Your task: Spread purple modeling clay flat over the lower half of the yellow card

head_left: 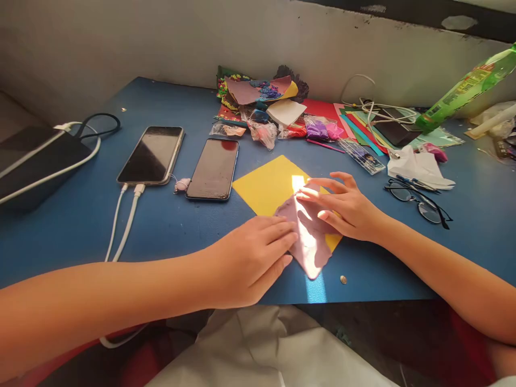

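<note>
A square of yellow paper lies on the blue table, turned so one corner points away from me. Over its near part spreads a flat, thin layer of pale purple clay, crossed by a bright strip of sunlight. My left hand rests on the clay's left edge, fingers stretched out and lying flat. On the right side, my right hand touches the clay's far part with its fingertips, the fingers spread. Part of the clay and paper is hidden beneath both hands.
Two phones lie to the left, one with white cables. Eyeglasses are at the right. Packets of clay, coloured papers and a green bottle stand along the back. The table's front edge is close.
</note>
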Action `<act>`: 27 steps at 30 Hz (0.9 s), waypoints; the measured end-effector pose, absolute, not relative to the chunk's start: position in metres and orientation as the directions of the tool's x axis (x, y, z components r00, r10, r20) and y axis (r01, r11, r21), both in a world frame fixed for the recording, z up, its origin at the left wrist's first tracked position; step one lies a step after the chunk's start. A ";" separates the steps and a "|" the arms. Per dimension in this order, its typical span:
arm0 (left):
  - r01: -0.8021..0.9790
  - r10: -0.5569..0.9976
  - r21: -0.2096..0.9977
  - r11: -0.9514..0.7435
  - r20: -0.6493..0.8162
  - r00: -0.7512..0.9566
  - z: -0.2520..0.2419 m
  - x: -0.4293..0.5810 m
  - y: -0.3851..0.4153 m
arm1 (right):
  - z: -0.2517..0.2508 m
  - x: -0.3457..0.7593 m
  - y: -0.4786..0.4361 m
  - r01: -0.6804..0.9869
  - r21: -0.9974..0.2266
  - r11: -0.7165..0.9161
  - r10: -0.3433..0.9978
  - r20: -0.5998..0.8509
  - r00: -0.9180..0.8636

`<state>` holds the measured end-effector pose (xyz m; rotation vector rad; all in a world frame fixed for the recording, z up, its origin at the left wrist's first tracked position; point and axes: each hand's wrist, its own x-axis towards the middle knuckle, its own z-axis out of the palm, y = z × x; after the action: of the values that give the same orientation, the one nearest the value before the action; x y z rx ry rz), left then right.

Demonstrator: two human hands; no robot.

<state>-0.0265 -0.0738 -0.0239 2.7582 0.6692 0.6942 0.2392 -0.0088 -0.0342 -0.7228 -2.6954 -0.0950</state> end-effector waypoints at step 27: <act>0.520 0.547 0.181 -0.835 0.375 0.748 -0.039 -0.035 -0.045 | -0.027 0.209 -0.040 0.325 0.080 0.942 0.292 0.281 -0.914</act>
<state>-0.0351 -0.0451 -0.0391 2.8758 0.8786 0.6487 0.2094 -0.0398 -0.0269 -0.4581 -2.8310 -0.1812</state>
